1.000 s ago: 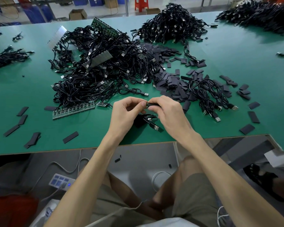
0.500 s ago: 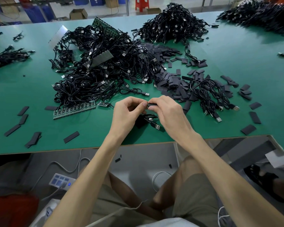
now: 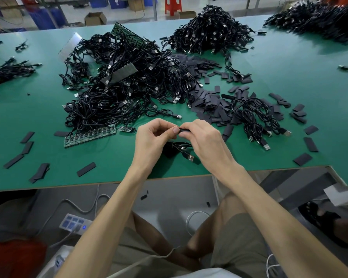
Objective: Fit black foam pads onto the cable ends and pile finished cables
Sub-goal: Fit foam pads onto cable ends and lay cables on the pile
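The left grip [image 3: 153, 137] and right grip [image 3: 204, 137] both pinch one black pad [image 3: 184, 130]; a cable [image 3: 187, 155] hangs just below them.

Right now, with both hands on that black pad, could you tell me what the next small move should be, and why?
I would probably press the foam pad snug round the cable end before anything else. The left hand and right hand both pinch it above the table, and the cable's USB plug is loose beneath, so it hardly looks ready for piling.
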